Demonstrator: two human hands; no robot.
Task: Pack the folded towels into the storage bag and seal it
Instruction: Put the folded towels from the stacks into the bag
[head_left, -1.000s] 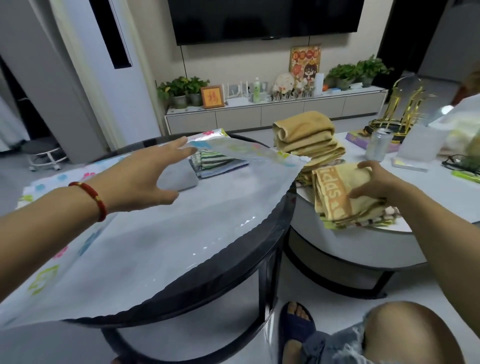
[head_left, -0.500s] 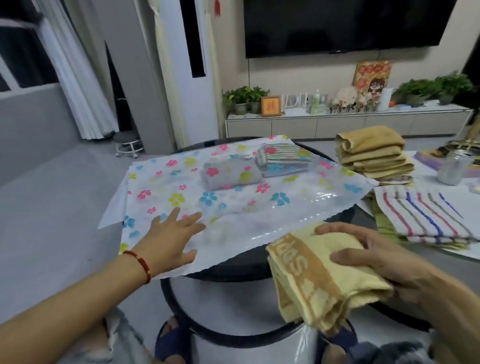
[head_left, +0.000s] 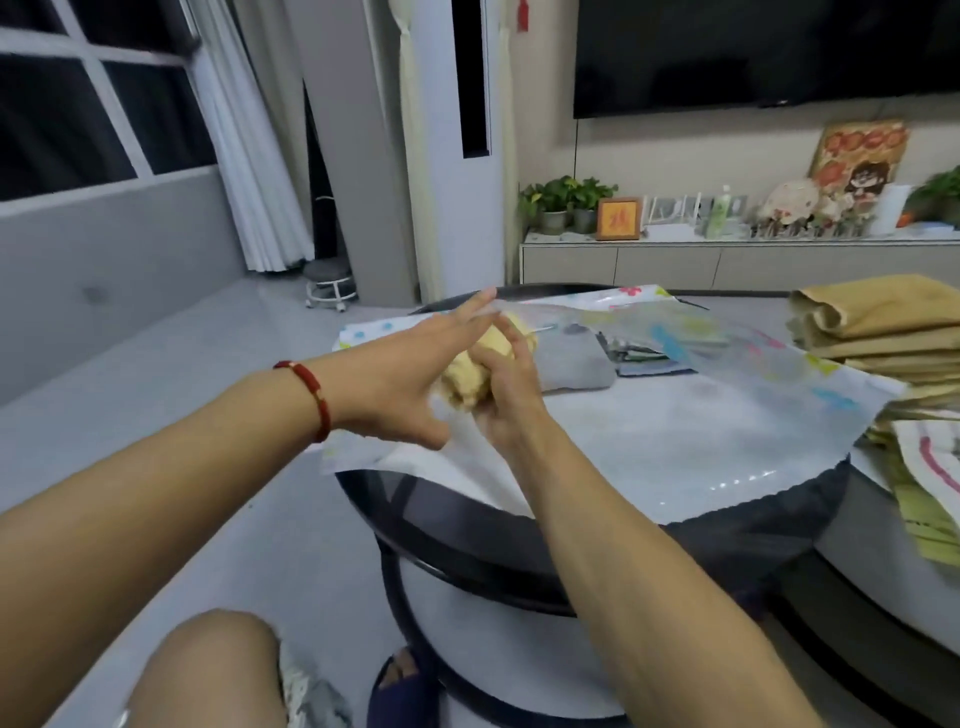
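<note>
Right hand (head_left: 506, 387) clenched round a folded yellow towel (head_left: 470, 376) at the bag's (head_left: 675, 415) open side edge. Left hand (head_left: 410, 374) released, fingers straight, lifting the clear top sheet. Inside at 1 o'clock: grey towel (head_left: 574, 361), striped towel (head_left: 647, 356). Stacked tan towels (head_left: 883, 332) at 3 o'clock on the next surface (head_left: 841, 545). Bag overhanging the round dark surface (head_left: 467, 525) at 9 o'clock; open floor beyond.

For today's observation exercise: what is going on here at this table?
A person is packing towels. The right hand grips a folded yellow towel and pushes it into the flowered storage bag on the round table. The left hand lifts the bag's upper sheet, fingers straight. More folded towels wait stacked beside the bag, which is still unsealed.
</note>
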